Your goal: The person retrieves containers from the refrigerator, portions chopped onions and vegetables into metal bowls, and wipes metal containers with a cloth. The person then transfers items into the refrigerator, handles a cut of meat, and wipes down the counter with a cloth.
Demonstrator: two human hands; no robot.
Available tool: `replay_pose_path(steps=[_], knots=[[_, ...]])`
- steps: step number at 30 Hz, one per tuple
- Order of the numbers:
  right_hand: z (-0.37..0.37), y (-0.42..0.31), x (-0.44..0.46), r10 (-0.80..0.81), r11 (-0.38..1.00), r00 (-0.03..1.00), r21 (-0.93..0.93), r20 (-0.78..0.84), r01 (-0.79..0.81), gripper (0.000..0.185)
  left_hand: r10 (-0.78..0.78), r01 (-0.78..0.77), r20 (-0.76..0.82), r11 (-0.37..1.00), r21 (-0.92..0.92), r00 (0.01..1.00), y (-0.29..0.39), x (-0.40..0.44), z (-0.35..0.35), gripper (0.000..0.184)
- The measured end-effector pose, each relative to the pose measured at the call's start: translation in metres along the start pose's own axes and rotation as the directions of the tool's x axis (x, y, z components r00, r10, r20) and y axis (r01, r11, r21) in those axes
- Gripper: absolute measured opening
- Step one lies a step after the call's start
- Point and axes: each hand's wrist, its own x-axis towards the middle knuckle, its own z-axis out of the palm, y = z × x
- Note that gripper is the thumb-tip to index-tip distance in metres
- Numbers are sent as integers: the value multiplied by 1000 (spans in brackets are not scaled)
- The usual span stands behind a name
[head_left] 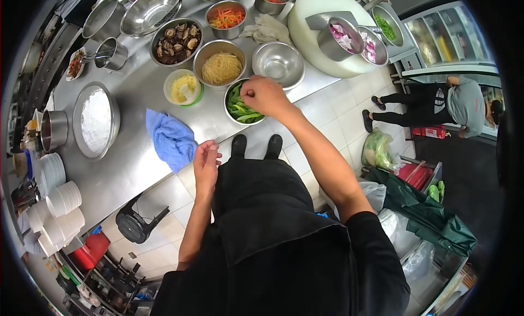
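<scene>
Right hand hovering nearer, greens lying beneath its fingers, grip unclear; left hand hanging farther off, loosely bent, empty.

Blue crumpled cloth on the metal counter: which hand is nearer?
Left. The left hand is close beside the cloth; the right hand is farther off, at the round metal bowl of green vegetables.

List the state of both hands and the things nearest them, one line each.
Bowl of greens: uncovered, well filled.
Right hand: bent down at that bowl, grip hidden.
Left hand: loosely curled, seemingly empty.
Bare steel bowl: uncovered, empty.
Bowl of yellow strips: uncovered, well filled.
Mushroom bowl: uncovered, well filled.
Plastic tub: uncovered, not empty.
Blue cloth: crumpled, lying loose.
</scene>
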Motion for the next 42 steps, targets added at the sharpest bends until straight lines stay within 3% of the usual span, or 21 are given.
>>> replay_pose_path(steps=[1,2,4,5,7,9,11,13,15,18,20,22,23,25,29,35,38,42], knots=[[-5,0,-1,47,990,999,136,10,-48,12,-6,6,3,1000,-4,1000,2,2,0,29],[-10,1,-4,53,990,998,132,16,-54,12,14,-15,18,999,32,1000,5,6,2,29],[-21,7,-11,240,892,971,392,11,-225,13,45,-50,57,995,86,997,7,19,8,33],[-25,9,-15,250,892,968,386,9,-234,13,40,-45,67,996,83,997,9,25,13,33],[-32,16,-18,339,743,931,570,134,-352,14,42,-49,72,994,100,997,20,39,29,38],[-35,23,-25,335,699,937,641,97,-316,13,75,-82,53,987,137,996,25,55,43,36],[-46,25,-33,466,579,881,779,-77,-238,15,50,-73,81,948,311,995,26,69,51,29],[-41,49,-41,524,577,832,795,-183,-188,16,11,-38,103,964,264,995,26,76,55,19],[-42,78,-51,780,595,530,660,-334,-459,13,-43,34,167,998,58,985,27,80,58,13],[-33,91,-57,748,663,457,578,-482,-475,18,-38,40,192,999,-6,981,29,81,57,10],[-37,47,-48,509,854,684,407,-522,-325,19,-40,48,210,998,-30,977,25,84,54,10],[-34,4,-42,303,938,889,275,-343,-213,19,-25,36,216,998,-45,976,27,79,55,10],[-28,-5,-39,308,936,886,277,-347,-217,19,5,13,223,997,-80,975,29,79,57,11],[-21,-14,-35,192,962,976,-174,-105,-208,15,19,-4,224,998,-68,974,26,79,59,13],[-6,-3,-34,136,945,990,-304,20,-124,13,73,-60,219,996,-68,973,24,80,58,13],[-5,-6,-36,68,953,996,-290,-64,-84,11,44,-28,197,996,-81,979,26,79,58,13],[-5,-1,-39,76,980,969,-161,-236,-117,11,48,-40,206,998,-45,977,23,81,56,15],[-8,-6,-39,56,985,962,-144,-268,-97,13,42,-35,235,999,-35,971,21,83,53,13]])
